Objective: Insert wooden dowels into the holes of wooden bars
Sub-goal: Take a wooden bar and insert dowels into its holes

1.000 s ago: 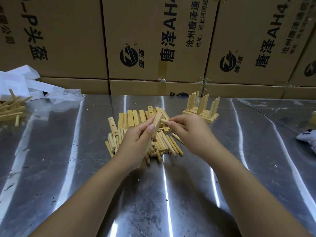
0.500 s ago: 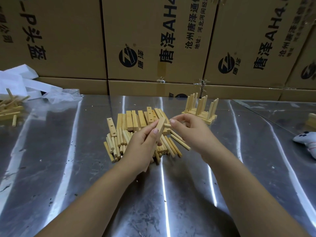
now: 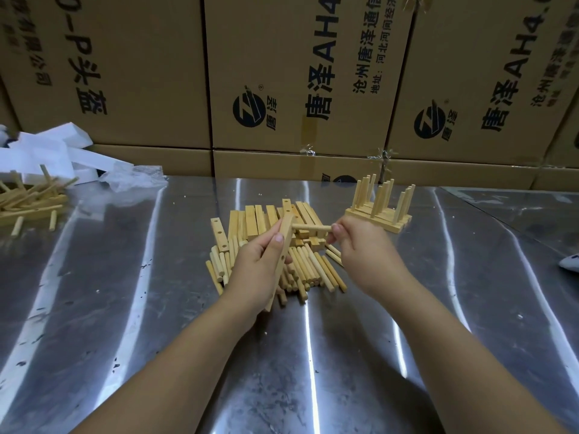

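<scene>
My left hand (image 3: pixel 260 267) grips a wooden bar (image 3: pixel 283 245) tilted nearly upright above the pile; a hole shows in its side near my thumb. A dowel (image 3: pixel 311 227) sticks out sideways from the bar's top end, and my right hand (image 3: pixel 360 245) pinches its right tip. Beneath my hands lies a heap of loose dowels (image 3: pixel 310 270) with a row of flat bars (image 3: pixel 260 219) behind it. One drilled bar (image 3: pixel 219 234) lies at the heap's left edge.
Finished bars with upright dowels (image 3: pixel 380 205) stand at the back right of the metal table (image 3: pixel 125 308). More wooden pieces (image 3: pixel 28 198) and white packaging (image 3: pixel 47 151) lie at the far left. Cardboard boxes (image 3: pixel 297 73) wall the back. A white object (image 3: pixel 571 266) sits at the right edge.
My right hand has drawn back to the right along the dowel, so more of the dowel shows sticking out of the bar's top end. My left hand keeps holding the bar.
</scene>
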